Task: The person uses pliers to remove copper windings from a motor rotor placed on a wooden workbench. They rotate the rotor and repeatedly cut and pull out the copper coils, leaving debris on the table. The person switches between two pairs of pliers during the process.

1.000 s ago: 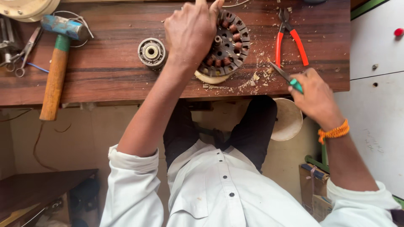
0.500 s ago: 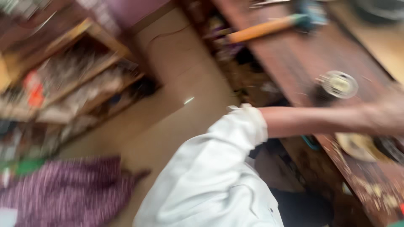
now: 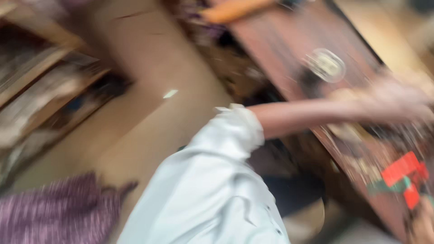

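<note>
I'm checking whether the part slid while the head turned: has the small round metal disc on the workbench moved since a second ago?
Cannot tell for sure; the picture is blurred. The round metal disc lies on the wooden workbench, between the orange hammer handle and the left hand, as before.

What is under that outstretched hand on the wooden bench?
The left hand lies on the reddish wooden bench, beside a round metal part. The picture is badly blurred, and the hand covers whatever sits beneath it, so that cannot be made out. Red-handled pliers lie nearby.

Bare bench strip left of round metal part, red-handled pliers crowding lower end
</note>
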